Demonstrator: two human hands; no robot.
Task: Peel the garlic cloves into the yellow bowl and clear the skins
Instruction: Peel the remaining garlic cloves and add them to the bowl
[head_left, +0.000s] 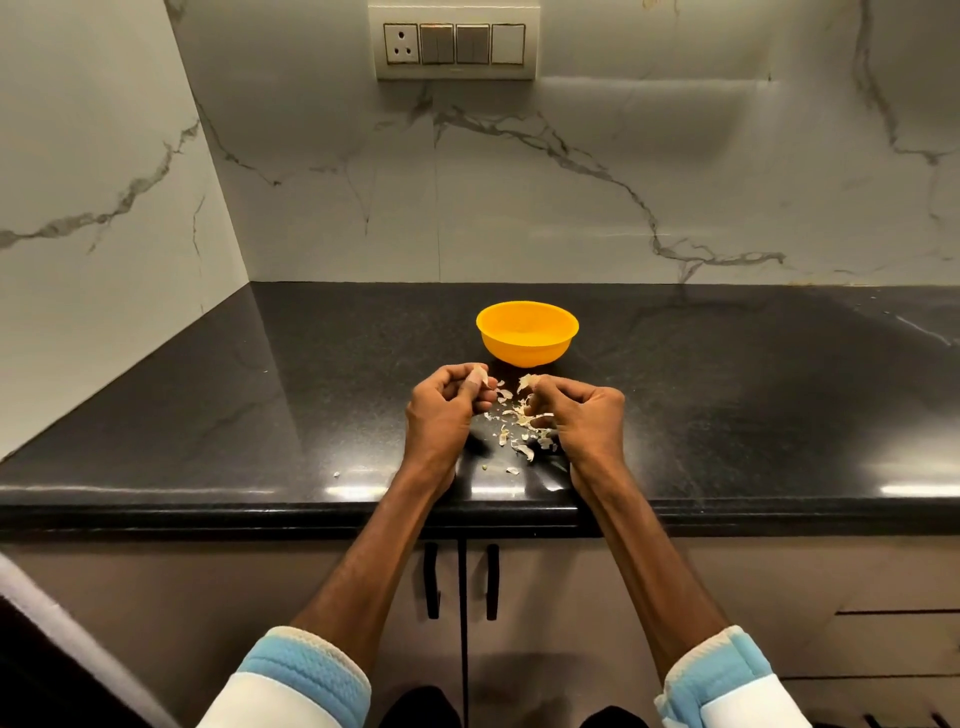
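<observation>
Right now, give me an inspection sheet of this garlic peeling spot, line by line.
Surface: black countertop, glossy, reflections.
Job's things: yellow bowl behind the hands, contents not visible.
Clutter: garlic skins scattered between the hands; stray bits near the front edge.
Hands: left hand pinches a pale piece; right hand pinches a pale piece; clove or skin, cannot tell.
Cables: nothing seen.
Surroundings: marble-pattern wall, switch panel, cabinet doors below.
</observation>
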